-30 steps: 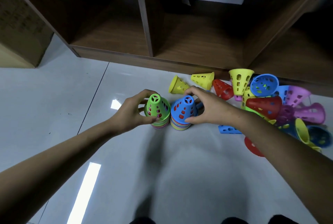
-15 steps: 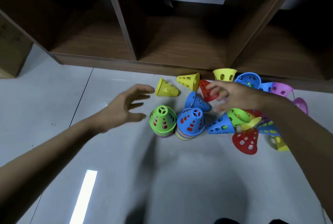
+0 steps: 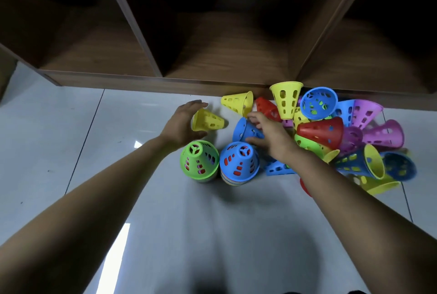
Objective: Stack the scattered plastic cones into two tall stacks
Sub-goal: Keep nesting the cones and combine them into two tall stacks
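Nearest, both bare forearms ran up from the bottom corners across the pale tiled floor toward the cones. First came the two stacks, upright and just beside each other: the green-topped stack on the left and the blue-topped stack on the right. Just beyond the green one, the left hand was cupped round the wide end of the near yellow cone, which lay on its side with its tip pointing right. The fingers curved over the rim and the thumb sat beneath it. Behind the blue-topped stack, the right hand was spread over a blue cone lying on the floor, thumb against its near side. I could not tell from my feed whether that hand had closed on it. To the right lay the heap of cones, tumbled together in red, purple, blue, green and yellow, with a red cone lying on top. Farther back, the far yellow cone lay on its side, and an upturned yellow cone stood mouth-up beside a tilted blue cone showing its open mouth. Farthest, the dark wooden shelf unit ran along the floor's edge, the heap close against its base.
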